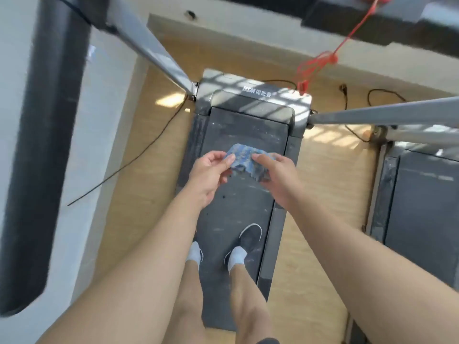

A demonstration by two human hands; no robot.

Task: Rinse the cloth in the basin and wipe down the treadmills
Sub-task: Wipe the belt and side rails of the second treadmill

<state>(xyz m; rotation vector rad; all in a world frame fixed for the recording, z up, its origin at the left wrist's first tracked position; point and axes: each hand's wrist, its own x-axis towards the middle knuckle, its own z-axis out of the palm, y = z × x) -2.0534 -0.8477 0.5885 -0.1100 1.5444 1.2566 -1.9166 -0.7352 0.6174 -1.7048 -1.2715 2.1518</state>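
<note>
We've got the blue cloth (244,163) pinched in both hands, left hand (208,176) and right hand (278,178), above the treadmill belt (238,202) we're standing on. Loose grip, so it'll probably drop while refolding.

The cloth (246,165) is blue, nubby terry-type fabric, kinda rumpled and rough-looking. The treadmill belt (236,209) is matt dark rubber-ish stuff, scuffed all over with pale dusty marks. The front cover (255,91) looks like smooth grey plastic with a slight sheen. The upright (154,53) is smooth grey metal with a satin finish. The floor (154,175) is pale wood-grain, a bit glossy where the sun hits. The red cord (320,62) looks plasticky.
</note>
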